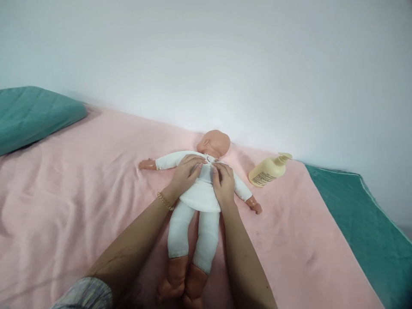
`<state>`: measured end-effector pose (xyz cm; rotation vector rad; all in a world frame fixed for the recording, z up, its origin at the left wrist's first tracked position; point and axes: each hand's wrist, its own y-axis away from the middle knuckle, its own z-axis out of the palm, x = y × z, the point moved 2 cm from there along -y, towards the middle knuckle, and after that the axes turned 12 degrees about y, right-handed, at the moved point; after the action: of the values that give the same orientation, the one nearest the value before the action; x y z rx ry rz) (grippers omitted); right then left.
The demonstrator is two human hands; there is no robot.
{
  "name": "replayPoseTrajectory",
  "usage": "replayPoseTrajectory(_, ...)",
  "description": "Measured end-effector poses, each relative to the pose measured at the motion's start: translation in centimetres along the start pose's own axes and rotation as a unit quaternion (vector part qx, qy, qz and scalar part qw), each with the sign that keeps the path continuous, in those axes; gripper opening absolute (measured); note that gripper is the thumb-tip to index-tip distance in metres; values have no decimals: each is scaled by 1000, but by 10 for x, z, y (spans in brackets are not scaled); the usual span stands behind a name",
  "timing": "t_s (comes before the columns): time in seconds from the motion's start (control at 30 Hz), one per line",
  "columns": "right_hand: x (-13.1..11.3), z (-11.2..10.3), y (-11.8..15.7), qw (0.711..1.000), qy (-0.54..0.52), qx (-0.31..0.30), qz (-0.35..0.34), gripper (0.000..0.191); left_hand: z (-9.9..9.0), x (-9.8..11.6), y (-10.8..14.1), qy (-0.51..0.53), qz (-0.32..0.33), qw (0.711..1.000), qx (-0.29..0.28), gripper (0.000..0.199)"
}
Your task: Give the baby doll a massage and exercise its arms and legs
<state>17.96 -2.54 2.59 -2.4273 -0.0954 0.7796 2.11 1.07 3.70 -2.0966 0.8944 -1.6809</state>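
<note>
A baby doll [206, 178] with a white cloth body lies stretched out, its head pointing away from me and turned to one side. Its bare arms end in small hands spread out to both sides. My left hand [188, 171] rests on the left side of its upper chest, fingers extended and pointing inward. On the other side of the chest lies my right hand [224, 182], its fingers somewhat bent and a gap showing beside the thumb. Both hands touch the white cloth, their fingertips close together below the doll's neck. Neither hand visibly holds anything.
A yellow pump bottle [267, 171] with printed text leans to the right of the doll. Beneath everything spreads a pink blanket [106, 184]. Green padded fabric [38, 116] lies at the left, and a green sheet [360, 214] at the right. A white wall [206, 64] rises behind.
</note>
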Motion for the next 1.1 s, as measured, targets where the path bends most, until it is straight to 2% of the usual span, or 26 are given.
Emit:
replayPoseTrajectory(0.1,1,1,0,1000,-5,-12,0,29,1,-6,-1,-12,-21,1000,2,24)
replayPoseTrajectory(0.27,4,5,-1,999,-2,-52,2,30,4,-16,-1,-36,-33,998,-30,23)
replayPoseTrajectory(0.53,5,6,-3,997,1,-81,11,30,4,-16,-3,-59,-50,995,-62,23)
replayPoseTrajectory(0.93,8,6,1,998,-7,-56,1,37,3,-12,1,-41,-23,999,-15,25)
replayPoseTrajectory(1.1,9,8,1,997,13,-79,-4,40,4,-16,0,-70,-33,996,-36,28)
